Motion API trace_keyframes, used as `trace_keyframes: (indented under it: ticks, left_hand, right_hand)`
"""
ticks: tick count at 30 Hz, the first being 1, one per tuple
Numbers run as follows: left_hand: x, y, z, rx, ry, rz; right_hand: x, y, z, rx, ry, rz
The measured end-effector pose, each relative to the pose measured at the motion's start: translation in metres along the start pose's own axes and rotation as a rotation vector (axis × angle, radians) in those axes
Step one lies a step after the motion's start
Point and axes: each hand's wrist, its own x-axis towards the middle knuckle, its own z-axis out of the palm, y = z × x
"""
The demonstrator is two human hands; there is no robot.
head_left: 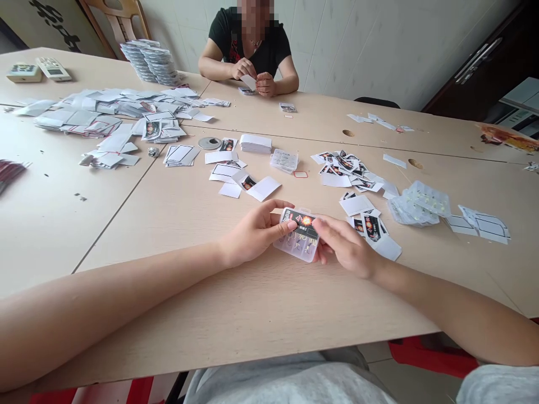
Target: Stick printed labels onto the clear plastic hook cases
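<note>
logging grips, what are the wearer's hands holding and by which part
A box: the left hand has its left side, the right hand its right.

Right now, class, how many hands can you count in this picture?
4: the wearer's left hand and right hand, at the clear box; opposite, the co-worker's right hand and co-worker's left hand, at a white card. No other hands show.

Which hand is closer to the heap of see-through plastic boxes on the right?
The right hand: it holds the labelled box from the right, left of the heap. The left hand is farther left, holding that box's other side.
</note>
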Motion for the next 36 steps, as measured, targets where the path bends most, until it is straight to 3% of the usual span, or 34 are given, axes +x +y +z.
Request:
trace_keyframes:
  ticks: [3, 7, 12, 15, 18, 22, 25, 30, 36]
  left_hand:
    - [0.000, -0.001, 0.000, 0.031, 0.102, -0.026]
    - [0.001, -0.003, -0.002, -0.094, 0.253, -0.021]
    - [-0.001, -0.002, -0.001, -0.109, 0.241, -0.043]
    - [-0.003, 0.002, 0.002, -0.066, 0.237, -0.068]
    - [-0.003, 0.006, 0.005, -0.039, 0.222, -0.097]
    - [-0.003, 0.007, 0.005, -0.004, 0.195, -0.095]
    - [-0.002, 0.006, 0.004, 0.017, 0.173, -0.078]
    - [0.000, 0.005, 0.001, 0.047, 0.161, -0.055]
    - [0.000, 0.003, -0.002, 0.071, 0.150, -0.055]
  right_hand:
    - [0.010, -0.005, -0.012, -0.075, 0.066, 0.040]
    - [0.054, -0.022, -0.045, 0.130, 0.235, -0.023]
    - [0.139, -0.035, -0.081, 0.416, 0.420, -0.062]
    - [0.159, -0.028, -0.083, 0.393, 0.563, -0.020]
    - [0.141, -0.022, -0.084, 0.253, 0.561, -0.065]
    - [0.075, -0.040, -0.112, -0.548, 0.489, -0.193]
    - [0.019, -0.062, -0.150, -0.991, 0.444, 0.050]
    - [-0.042, -0.062, -0.196, -1.208, 0.390, 0.332]
    - [-0.051, -0.035, -0.211, -1.125, 0.411, 0.483]
